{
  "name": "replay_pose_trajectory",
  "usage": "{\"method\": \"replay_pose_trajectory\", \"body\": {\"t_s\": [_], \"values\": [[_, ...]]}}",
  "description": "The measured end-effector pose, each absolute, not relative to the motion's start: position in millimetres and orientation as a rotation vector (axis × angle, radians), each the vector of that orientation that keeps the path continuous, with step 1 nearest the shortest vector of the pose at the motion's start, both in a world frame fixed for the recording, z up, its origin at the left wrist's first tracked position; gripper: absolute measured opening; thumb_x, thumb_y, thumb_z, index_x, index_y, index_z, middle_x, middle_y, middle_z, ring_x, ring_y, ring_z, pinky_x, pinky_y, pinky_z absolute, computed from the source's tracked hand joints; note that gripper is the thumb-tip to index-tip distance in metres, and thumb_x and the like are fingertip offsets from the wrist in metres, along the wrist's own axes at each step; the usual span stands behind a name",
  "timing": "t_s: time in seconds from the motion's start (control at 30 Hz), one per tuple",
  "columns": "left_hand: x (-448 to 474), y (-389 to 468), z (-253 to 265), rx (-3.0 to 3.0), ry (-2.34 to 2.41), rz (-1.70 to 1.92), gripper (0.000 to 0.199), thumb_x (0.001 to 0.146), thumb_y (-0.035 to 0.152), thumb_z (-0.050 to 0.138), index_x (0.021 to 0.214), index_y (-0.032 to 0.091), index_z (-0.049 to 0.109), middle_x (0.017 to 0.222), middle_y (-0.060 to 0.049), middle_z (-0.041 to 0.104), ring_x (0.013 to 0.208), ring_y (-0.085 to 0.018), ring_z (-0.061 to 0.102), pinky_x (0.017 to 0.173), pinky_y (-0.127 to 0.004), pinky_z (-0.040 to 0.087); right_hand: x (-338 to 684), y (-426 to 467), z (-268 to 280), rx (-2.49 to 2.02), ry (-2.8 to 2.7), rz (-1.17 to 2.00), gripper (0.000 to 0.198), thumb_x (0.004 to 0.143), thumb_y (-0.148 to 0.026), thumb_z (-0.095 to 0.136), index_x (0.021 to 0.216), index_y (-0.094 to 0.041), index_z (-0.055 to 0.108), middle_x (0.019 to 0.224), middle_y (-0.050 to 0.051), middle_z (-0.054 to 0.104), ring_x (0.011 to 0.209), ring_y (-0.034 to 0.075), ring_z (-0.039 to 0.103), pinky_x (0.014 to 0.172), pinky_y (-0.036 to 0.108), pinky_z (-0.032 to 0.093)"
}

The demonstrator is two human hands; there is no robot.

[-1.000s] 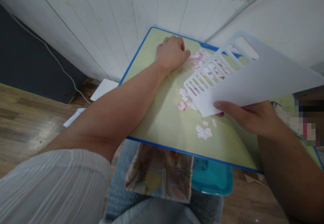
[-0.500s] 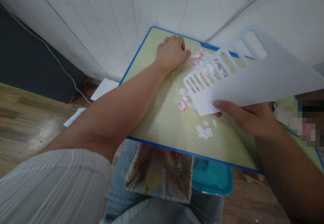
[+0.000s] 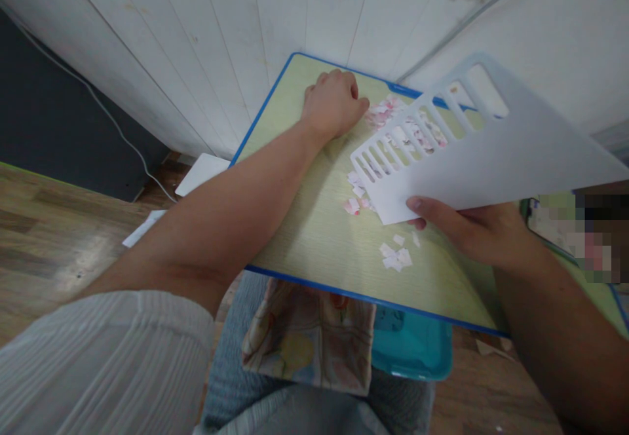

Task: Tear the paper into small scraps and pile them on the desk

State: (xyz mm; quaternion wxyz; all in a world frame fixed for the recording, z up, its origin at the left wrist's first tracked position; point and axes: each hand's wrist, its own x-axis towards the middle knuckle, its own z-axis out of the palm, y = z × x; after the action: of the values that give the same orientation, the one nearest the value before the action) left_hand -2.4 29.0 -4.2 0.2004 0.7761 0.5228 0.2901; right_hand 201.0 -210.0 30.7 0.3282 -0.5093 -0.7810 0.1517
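My right hand (image 3: 481, 232) grips the lower edge of a flat white slotted board (image 3: 531, 153), thumb in front and fingers mostly hidden behind. The board is tilted above the tabletop, with a row of rounded slots that shrink towards its left end. Curled on the far left of the small table (image 3: 304, 232), my left hand (image 3: 331, 101) has its fingertips tucked under; whether anything is in it is hidden. Beside its thumb lies a heap of pink and white paper scraps (image 3: 384, 111), partly seen through the slots. Nearer scraps (image 3: 396, 257) lie below the board.
The blue-edged table stands against a white panelled wall (image 3: 221, 42). Below its front edge are a patterned cloth (image 3: 314, 350) on my lap and a turquoise plastic tub (image 3: 417, 353). A phone-like device (image 3: 550, 225) lies at right, partly pixelated. A cable (image 3: 115, 124) hangs at left.
The slotted board and my right hand have shifted slightly left, with the board's tilt a little altered. My left hand stays almost where it was.
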Motion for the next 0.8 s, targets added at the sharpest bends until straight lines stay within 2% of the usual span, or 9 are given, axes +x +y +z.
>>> {"method": "replay_pose_trajectory", "body": {"t_s": [0.13, 0.3, 0.37, 0.5, 0.57, 0.7, 0.8], "values": [[-2.4, 29.2, -3.9, 2.142, 1.454, 0.816, 0.008, 0.096, 0.045, 0.077, 0.099, 0.039, 0.082, 0.135, -0.002, 0.087, 0.153, -0.038, 0.063, 0.133, -0.057, 0.049, 197.5, -210.8, 30.1, -1.342, -2.063, 0.413, 0.038, 0.108, -0.03, 0.079, 0.07, -0.034, 0.08, 0.07, -0.002, 0.08, 0.066, 0.027, 0.077, 0.081, 0.045, 0.065], [-2.8, 29.9, -4.5, 2.18, 1.461, 0.794, 0.017, 0.096, 0.05, 0.073, 0.105, 0.038, 0.081, 0.138, -0.002, 0.087, 0.149, -0.035, 0.062, 0.13, -0.055, 0.049, 195.3, -211.7, 28.3, -1.34, -2.043, 0.42, 0.037, 0.106, -0.029, 0.08, 0.07, -0.032, 0.079, 0.068, -0.001, 0.079, 0.065, 0.025, 0.075, 0.079, 0.043, 0.065], [-3.5, 28.7, -3.0, 2.167, 1.451, 0.781, 0.024, 0.095, 0.057, 0.071, 0.107, 0.038, 0.082, 0.137, -0.002, 0.088, 0.152, -0.035, 0.06, 0.131, -0.056, 0.045, 194.0, -211.5, 28.9, -1.357, -2.05, 0.414, 0.038, 0.107, -0.031, 0.08, 0.069, -0.032, 0.078, 0.068, 0.0, 0.077, 0.066, 0.026, 0.074, 0.08, 0.044, 0.065], [-5.4, 24.0, 2.5, 2.122, 1.447, 0.662, 0.044, 0.089, 0.081, 0.061, 0.11, 0.049, 0.082, 0.121, 0.004, 0.091, 0.161, -0.031, 0.048, 0.136, -0.053, 0.037, 190.0, -210.7, 30.1, -1.341, -2.042, 0.437, 0.038, 0.107, -0.031, 0.08, 0.069, -0.033, 0.075, 0.066, 0.0, 0.073, 0.07, 0.028, 0.075, 0.084, 0.046, 0.064], [-5.9, 22.6, 4.2, 2.121, 1.443, 0.642, 0.048, 0.086, 0.085, 0.058, 0.11, 0.051, 0.082, 0.118, 0.003, 0.092, 0.163, -0.032, 0.046, 0.135, -0.054, 0.036, 188.3, -210.4, 29.6, -1.33, -2.013, 0.453, 0.041, 0.106, -0.034, 0.083, 0.067, -0.032, 0.072, 0.065, 0.001, 0.07, 0.071, 0.029, 0.074, 0.083, 0.047, 0.064], [-5.4, 23.6, 2.6, 2.134, 1.407, 0.654, 0.046, 0.087, 0.082, 0.059, 0.111, 0.052, 0.084, 0.115, 0.001, 0.092, 0.164, -0.034, 0.046, 0.136, -0.057, 0.033, 187.9, -210.4, 29.1, -1.358, -1.949, 0.51, 0.044, 0.107, -0.04, 0.084, 0.066, -0.031, 0.072, 0.065, 0.001, 0.072, 0.064, 0.025, 0.071, 0.071, 0.043, 0.063], [-4.2, 25.3, -0.8, 2.141, 1.425, 0.707, 0.03, 0.095, 0.066, 0.065, 0.111, 0.049, 0.083, 0.124, 0.003, 0.091, 0.159, -0.032, 0.051, 0.135, -0.056, 0.035, 188.8, -210.1, 32.4, -1.382, -1.837, 0.557, 0.045, 0.107, -0.038, 0.085, 0.065, -0.029, 0.072, 0.065, 0.0, 0.074, 0.06, 0.021, 0.071, 0.064, 0.038, 0.062]]}}
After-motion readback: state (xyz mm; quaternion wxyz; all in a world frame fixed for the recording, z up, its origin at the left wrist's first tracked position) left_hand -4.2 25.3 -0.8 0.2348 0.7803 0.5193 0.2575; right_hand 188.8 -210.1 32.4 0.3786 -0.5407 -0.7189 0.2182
